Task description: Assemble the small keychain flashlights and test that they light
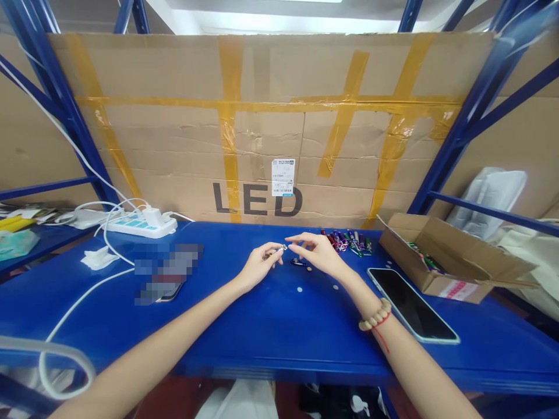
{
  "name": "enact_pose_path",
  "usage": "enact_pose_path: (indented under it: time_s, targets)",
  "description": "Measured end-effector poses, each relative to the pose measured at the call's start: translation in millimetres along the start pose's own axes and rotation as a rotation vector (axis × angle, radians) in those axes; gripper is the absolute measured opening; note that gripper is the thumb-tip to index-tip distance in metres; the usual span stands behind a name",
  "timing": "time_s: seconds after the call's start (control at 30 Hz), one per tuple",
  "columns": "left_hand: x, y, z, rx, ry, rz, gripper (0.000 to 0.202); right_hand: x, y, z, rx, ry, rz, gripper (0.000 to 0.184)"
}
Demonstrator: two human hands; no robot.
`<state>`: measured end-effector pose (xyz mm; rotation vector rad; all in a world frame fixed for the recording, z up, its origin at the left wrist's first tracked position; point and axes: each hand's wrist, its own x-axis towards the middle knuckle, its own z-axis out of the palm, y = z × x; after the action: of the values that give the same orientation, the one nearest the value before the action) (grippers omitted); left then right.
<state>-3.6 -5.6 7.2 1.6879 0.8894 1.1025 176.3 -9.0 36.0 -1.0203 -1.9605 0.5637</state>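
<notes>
Over the middle of the blue table, my left hand (261,265) is closed in a pinch. A small shiny metallic piece (283,247) sticks out at its fingertips, too small to name. Just right of that piece is my right hand (318,254), its thumb and forefinger slightly apart and nothing visible between them. Below the right fingertips lies a small dark blue metal tube with a shiny end (299,262). Behind the right hand is a pile of small coloured metal tubes with clips (349,241), in red, purple, green and silver.
At the right stand a phone (413,304) and an open cardboard box (454,288) with more coloured pieces inside. Small round discs (299,289) are scattered on the table (244,343). A power strip (142,226) with white cables, a crumpled tissue (99,259) and a partly blurred-out phone (169,291) lie left.
</notes>
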Motion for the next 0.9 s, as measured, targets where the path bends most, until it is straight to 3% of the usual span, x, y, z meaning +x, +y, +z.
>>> enact_pose_path:
  time_s: [0.13,0.27,0.37,0.53,0.73,0.9]
  targets:
    - [-1,2,0.8,0.010,-0.001,0.012,0.037,1,2,-4,-0.024,0.059,0.043,0.030]
    - [-1,5,-0.6,0.001,0.045,0.003,0.040,0,12,-17,-0.296,0.157,0.145,0.025]
    - [-1,7,-2.1,-0.018,0.096,-0.030,0.045,-2,19,-20,-0.469,0.044,0.213,0.028]
    - [-1,8,-2.9,-0.098,0.135,-0.104,0.048,-4,22,-8,-0.564,-0.173,0.296,0.022]
    - [0,10,-3.5,-0.182,0.141,-0.162,0.038,-2,30,-4,-0.380,-0.174,0.348,0.010]
    - [1,7,-3.1,-0.175,0.106,-0.184,0.039,-1,43,-2,-0.119,-0.191,0.436,0.030]
